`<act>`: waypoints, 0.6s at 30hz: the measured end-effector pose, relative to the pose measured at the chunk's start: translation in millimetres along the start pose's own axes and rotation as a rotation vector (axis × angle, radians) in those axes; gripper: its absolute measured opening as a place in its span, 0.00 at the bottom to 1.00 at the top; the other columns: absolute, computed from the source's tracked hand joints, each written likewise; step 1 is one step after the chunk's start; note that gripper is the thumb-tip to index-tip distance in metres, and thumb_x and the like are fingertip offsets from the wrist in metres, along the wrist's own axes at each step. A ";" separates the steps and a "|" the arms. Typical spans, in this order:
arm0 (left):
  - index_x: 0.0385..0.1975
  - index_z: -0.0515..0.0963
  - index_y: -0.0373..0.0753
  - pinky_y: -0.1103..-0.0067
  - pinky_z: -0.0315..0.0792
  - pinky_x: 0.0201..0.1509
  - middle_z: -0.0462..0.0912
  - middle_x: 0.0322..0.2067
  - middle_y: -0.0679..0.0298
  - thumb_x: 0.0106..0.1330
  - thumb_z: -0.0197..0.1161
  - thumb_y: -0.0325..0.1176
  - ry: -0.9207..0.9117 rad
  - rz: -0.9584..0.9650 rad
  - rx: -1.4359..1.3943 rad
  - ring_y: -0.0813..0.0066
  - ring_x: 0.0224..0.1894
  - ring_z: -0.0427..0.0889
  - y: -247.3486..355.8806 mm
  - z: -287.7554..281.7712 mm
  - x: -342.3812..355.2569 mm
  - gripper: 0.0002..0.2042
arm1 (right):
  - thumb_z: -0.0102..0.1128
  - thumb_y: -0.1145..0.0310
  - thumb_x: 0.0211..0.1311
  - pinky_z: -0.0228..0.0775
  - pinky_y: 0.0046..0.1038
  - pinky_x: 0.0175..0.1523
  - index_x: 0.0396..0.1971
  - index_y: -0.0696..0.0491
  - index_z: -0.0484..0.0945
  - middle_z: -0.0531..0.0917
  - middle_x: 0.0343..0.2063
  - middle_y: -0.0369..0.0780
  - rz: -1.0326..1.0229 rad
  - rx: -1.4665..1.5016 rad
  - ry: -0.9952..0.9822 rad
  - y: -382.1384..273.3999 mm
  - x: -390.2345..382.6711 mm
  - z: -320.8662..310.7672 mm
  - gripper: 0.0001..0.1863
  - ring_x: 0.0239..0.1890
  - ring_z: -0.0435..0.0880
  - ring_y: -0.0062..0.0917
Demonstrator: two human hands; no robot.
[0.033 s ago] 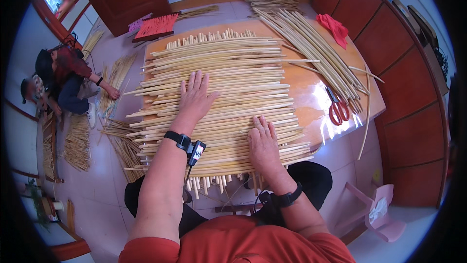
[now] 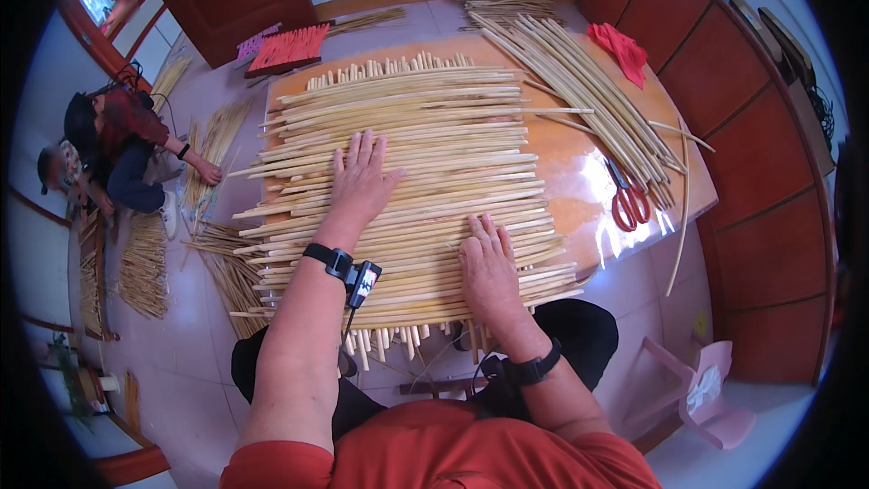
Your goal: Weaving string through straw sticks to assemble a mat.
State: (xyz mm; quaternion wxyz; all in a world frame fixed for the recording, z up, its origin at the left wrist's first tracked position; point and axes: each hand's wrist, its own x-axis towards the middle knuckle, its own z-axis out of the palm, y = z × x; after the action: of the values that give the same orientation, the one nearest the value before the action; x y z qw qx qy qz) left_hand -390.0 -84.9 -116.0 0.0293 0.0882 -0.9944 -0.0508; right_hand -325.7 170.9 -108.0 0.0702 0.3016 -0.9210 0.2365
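Note:
A wide layer of pale, peeled stalks (image 2: 434,189) lies side to side across the table in front of me. Ends of other stalks stick out crosswise beneath it at the far and near edges. My left hand (image 2: 364,180) rests flat on the middle of the layer, fingers spread and thumb out to the right. Lower and to the right, my right hand (image 2: 489,265) lies on the near part of the stalks, its fingers stretched forward and fairly close together. Neither hand grips anything that I can see.
Right of the layer, the orange tabletop (image 2: 566,168) holds a bundle of long stalks (image 2: 588,95), red-handled scissors (image 2: 629,204) and a red cloth (image 2: 620,53). A co-worker (image 2: 136,136) crouches at left among stalk bundles (image 2: 145,263). A pink chair (image 2: 701,389) stands at lower right.

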 end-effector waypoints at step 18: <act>0.45 0.76 0.31 0.82 0.73 0.44 0.81 0.33 0.63 0.69 0.54 0.35 0.174 -0.091 -1.016 0.79 0.36 0.80 -44.1 -121.3 -193.2 0.13 | 0.50 0.76 0.65 0.68 0.22 0.42 0.33 0.56 0.72 0.79 0.39 0.39 0.198 1.062 0.648 21.8 -68.8 -72.5 0.02 0.37 0.76 0.22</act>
State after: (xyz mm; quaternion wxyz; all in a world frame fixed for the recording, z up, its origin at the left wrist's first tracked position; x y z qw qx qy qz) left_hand -184.4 -105.3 -9.8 0.1488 0.1101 -0.8333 -0.5209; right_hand -283.9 256.9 -71.7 0.1643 0.1216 -0.6334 0.7463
